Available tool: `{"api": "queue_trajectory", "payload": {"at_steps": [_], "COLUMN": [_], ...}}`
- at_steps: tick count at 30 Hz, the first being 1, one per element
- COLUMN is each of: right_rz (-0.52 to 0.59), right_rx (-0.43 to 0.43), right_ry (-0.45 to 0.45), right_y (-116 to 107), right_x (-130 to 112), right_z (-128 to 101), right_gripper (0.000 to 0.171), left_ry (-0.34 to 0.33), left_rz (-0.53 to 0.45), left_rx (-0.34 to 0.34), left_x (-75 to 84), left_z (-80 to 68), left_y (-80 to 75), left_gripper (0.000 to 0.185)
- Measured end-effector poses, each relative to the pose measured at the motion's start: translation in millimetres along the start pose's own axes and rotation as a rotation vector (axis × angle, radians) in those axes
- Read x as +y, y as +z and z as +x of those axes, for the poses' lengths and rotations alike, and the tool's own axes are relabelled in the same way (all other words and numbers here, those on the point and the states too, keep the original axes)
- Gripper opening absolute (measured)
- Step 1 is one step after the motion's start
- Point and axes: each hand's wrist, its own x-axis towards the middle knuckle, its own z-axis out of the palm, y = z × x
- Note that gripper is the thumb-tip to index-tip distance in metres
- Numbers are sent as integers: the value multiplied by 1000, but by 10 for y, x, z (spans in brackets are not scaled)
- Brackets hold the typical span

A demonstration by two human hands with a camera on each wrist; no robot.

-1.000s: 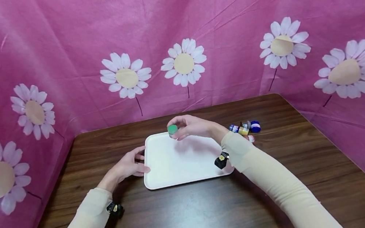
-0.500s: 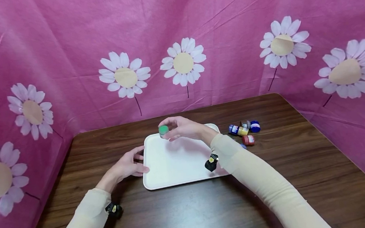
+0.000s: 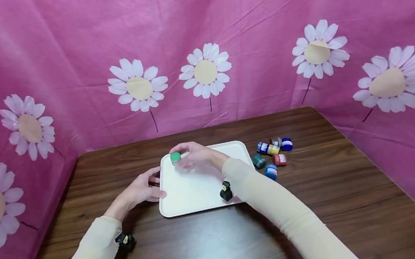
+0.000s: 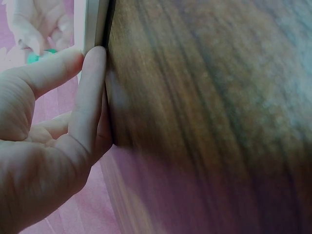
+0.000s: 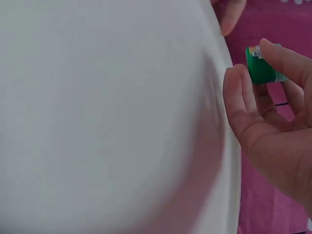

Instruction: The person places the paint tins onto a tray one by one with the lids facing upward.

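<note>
A white rectangular tray (image 3: 194,191) lies on the wooden table. At its left edge my left hand (image 3: 142,190) holds the rim; the left wrist view shows thumb (image 4: 61,68) and a finger pinching the tray rim (image 4: 93,24). My right hand (image 3: 196,153) grips a small green paint jar (image 3: 175,157) over the tray's far-left corner. In the right wrist view, thumb and fingers hold the green jar (image 5: 261,70) by its sides, with a label showing, close to the tray's edge (image 5: 229,146).
Right of the tray lies a group of small paint jars: dark teal (image 3: 258,161), blue (image 3: 271,171), red (image 3: 279,159), yellow (image 3: 273,149), grey (image 3: 277,142) and dark blue (image 3: 287,144) among them. A pink flowered curtain (image 3: 191,118) stands behind the table.
My right hand has carried the green paint jar leftward and lower, to the tray's far-left corner. More jars at the right came into sight from behind the sleeve. My left hand stays at the rim.
</note>
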Motion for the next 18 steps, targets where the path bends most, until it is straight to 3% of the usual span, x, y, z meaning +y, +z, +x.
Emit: {"api": "queue_trajectory", "payload": {"at_steps": [10,18], "right_rz": [-32,8], "right_rx": [27,74], "right_ry": [25,64], "right_y": [105,159], "right_x": [43,55], "right_z": [137,197], "right_gripper": [50,48], "left_ry": [-15,-2], "left_rz": [-5,-11], "left_rx": [9,-1], "left_x": [7,-12], "left_z": [24,22], "left_y": [-11,-18], "left_gripper": [95,95]}}
